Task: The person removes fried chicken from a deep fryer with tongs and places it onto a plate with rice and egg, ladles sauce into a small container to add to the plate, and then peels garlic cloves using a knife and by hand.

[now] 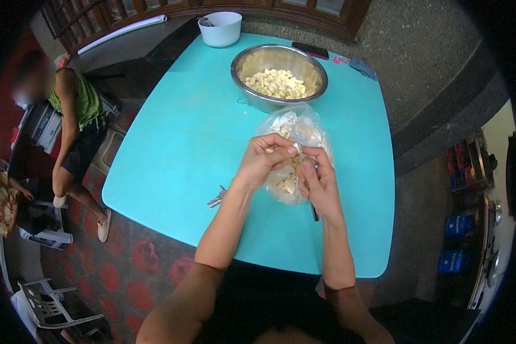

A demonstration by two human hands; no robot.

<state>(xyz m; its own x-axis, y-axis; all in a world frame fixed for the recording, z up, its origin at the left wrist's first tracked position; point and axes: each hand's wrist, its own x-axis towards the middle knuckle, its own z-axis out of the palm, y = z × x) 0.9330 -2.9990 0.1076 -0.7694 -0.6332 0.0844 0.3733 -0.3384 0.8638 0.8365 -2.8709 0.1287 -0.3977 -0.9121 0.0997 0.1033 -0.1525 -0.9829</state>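
Observation:
My left hand (268,161) is closed in a pinch on a small pale garlic clove (296,147), partly hidden by the fingers. Close beside it, my right hand (322,182) is wrapped round a small knife; its dark handle (315,213) sticks out below the palm, and its blade is hard to make out between the hands. Under both hands lies a clear plastic bag (312,131) with garlic cloves and papery skins in it. Just beyond the bag, a steel bowl (239,83) contains many peeled cloves (275,83).
The turquoise table (172,143) carries a white bowl (221,30) at the far left corner, a dark-handled knife (310,50) and a blue cloth (362,68) at the far edge, and keys (217,197) near my left forearm. Another person (77,114) is at the left, beyond the table.

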